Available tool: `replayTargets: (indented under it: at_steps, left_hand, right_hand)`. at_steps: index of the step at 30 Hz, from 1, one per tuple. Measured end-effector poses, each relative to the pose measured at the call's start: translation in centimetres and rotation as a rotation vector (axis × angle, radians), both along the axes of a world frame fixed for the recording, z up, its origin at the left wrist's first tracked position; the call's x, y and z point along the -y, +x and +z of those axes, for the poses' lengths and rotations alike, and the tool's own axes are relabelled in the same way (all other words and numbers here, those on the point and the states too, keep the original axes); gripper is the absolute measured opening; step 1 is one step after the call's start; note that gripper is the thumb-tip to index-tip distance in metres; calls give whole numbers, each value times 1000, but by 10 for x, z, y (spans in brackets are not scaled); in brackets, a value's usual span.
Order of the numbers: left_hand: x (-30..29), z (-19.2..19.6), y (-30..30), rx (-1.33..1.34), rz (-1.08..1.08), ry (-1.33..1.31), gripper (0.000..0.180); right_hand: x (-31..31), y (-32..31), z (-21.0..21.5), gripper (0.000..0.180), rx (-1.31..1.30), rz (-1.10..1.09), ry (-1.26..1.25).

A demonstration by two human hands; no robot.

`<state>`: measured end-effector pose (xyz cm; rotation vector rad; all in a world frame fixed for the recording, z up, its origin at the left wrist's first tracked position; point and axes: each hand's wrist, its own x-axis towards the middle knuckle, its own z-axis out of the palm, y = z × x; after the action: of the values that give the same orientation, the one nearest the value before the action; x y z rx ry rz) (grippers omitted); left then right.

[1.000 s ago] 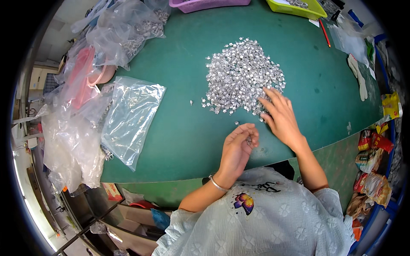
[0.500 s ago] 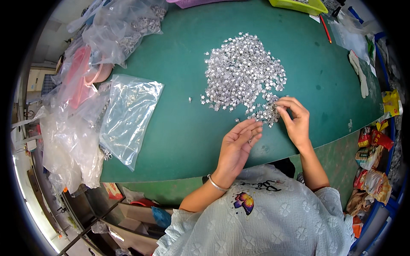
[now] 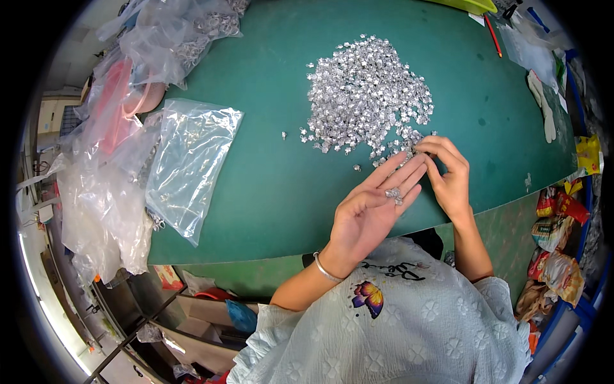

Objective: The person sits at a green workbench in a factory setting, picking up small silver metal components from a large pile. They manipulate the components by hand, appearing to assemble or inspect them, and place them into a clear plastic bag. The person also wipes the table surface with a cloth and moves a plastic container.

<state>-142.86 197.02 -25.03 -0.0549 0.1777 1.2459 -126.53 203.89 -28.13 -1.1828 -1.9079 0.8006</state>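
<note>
While the left hand [image 3: 374, 217] lies spread, palm up, with a few small silver pieces [image 3: 394, 195] resting loosely on its fingers, the right hand [image 3: 453, 185] bends thumb and forefinger nearly together beside those fingertips; whether this grip has hold of a piece, I cannot tell. The main pile [image 3: 368, 96] sits just beyond both hands on the green tabletop [image 3: 268, 192]. Picking pieces up by hand seems the step underway, and the next move would call for a light pinch over a steady palm. The left fingers hide part of the pile's near edge. One stray piece [image 3: 357, 168] lies near them; a clear plastic bag [image 3: 195, 166] lies farther left.
</note>
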Motion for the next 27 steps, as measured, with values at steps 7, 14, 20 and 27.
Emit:
replayTargets:
  at_steps: [7, 14, 20, 27]
  left_hand:
    - [3, 12, 0, -140, 32, 47, 67]
    - [10, -11, 0, -310, 53, -219, 51]
    - [13, -25, 6, -351, 70, -310, 41]
    - [22, -45, 3, -303, 42, -300, 29]
  right_hand:
    - [4, 0, -1, 18, 362, 34, 126]
    - [2, 9, -12, 13, 335, 44, 160]
    - [5, 1, -4, 18, 368, 49, 200]
    - [4, 8, -9, 9, 245, 8, 159]
